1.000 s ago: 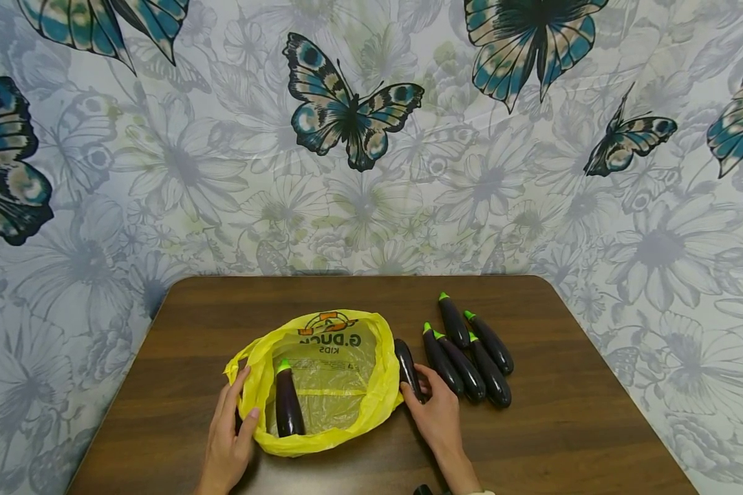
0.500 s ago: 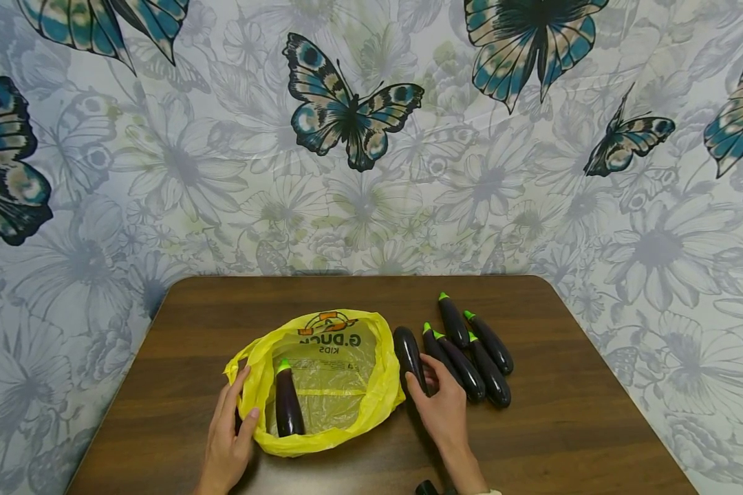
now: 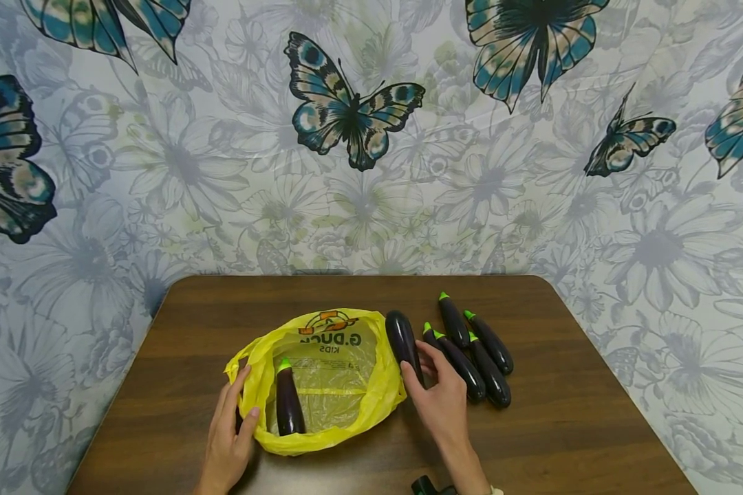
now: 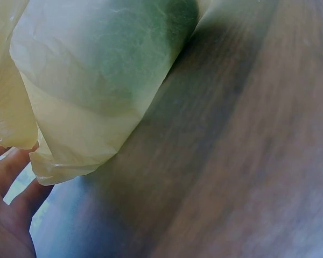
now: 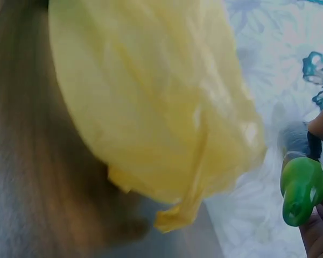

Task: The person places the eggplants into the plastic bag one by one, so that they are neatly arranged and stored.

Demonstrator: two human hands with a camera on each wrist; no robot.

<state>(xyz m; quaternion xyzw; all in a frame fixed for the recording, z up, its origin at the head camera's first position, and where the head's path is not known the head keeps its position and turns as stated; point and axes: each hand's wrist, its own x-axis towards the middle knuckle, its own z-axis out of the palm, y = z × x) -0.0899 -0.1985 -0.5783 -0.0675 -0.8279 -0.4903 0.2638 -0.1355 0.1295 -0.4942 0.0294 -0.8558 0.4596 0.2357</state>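
A yellow plastic bag [image 3: 384,392] with printing on it lies with its mouth wide apart in the head view. Inside, an eggplant [image 3: 288,402] with a green top shows. At the bag's left rim my left hand [image 3: 225,433] rests, fingers fairly straight along the outside and thumb near the front rim. Just off the right rim, my right hand [image 3: 439,399] grips another eggplant [image 3: 401,337], blunt end pointing away from me. Its green stem end [image 5: 304,188] shows beside the fingers in the right wrist view. The left fingertips are partly hidden behind the bag in the left wrist view.
Several eggplants [image 3: 490,371] lie grouped on the brown wooden table [image 3: 563,426], right of the bag. The right hand partly covers one. Behind the table's far edge hangs a butterfly-patterned backdrop [image 3: 371,206]. A small black object [image 3: 424,485] shows at the bottom edge.
The right hand first shifts slightly right with the eggplant, then brings it up and left against the bag's right rim in the picture. The left hand and the bag stay nearly still.
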